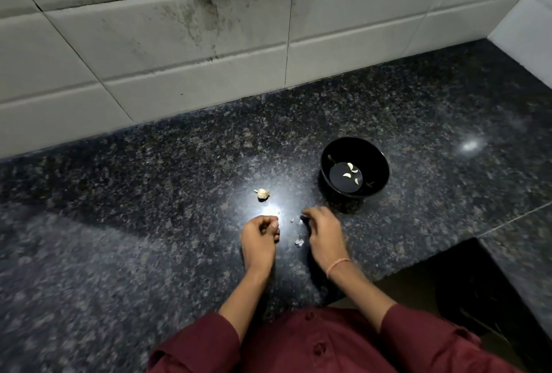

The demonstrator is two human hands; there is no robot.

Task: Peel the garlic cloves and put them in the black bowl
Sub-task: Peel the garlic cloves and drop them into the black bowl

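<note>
Counter: my dark speckled granite worktop (149, 223) carried everything; it was hard and glossy, so I judged small bits would skid on it.
Black bowl (373, 157): it stood to my right, beyond my right hand, upright and well apart from the garlic head.
Left hand (259, 233): my fingers were curled in tight; whether a clove sat inside them I could not tell.
Right hand (321, 229): my fingertips were bent down just beside the skin scraps; a pinch or not, I could not tell.
Garlic head (262, 193): the partly stripped head lay on the counter ahead of my left hand; I judged it light, papery and crumbly, best held by the root end.
Peeled cloves (347, 175): four lay in the bowl's bottom; firm and smooth, probably slippery, so I'd pinch one across its flanks.
Skin scraps (298, 242): thin flakes lay between my hands, feather-light by my guess.
</note>
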